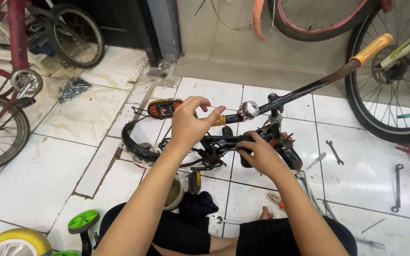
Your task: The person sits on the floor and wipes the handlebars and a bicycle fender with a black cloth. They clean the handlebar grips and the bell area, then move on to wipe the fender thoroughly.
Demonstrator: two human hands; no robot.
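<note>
Small black kids' bicycle (214, 144) is lying on its side on the white tiled floor (62, 156), right in front of the seated person's knees. Its long black handlebar (304, 90) is running up to the right w/ an orange ribbed grip (372, 49) at the far end and a round chrome bell (249, 110) near the stem.

Left hand (191, 124) is hovering over the near end of the bar, fingers (213, 117) loosely curled, index pointing toward the bell; can't tell if it's actually gripping anything. Right hand (260, 154) is lying on the frame just below the stem, fingers clenched round a black part there.

Orange-and-black saddle (165, 108) is showing beyond the left hand, black rear tyre (136, 144) curving beside it. Flat metal spanners (334, 151) are lying on the tiles to the right, near a long hooked steel tool (396, 187). Red bike frame (5, 71) is standing at far left; green plastic training wheel (83, 221) is sitting bottom left.
</note>
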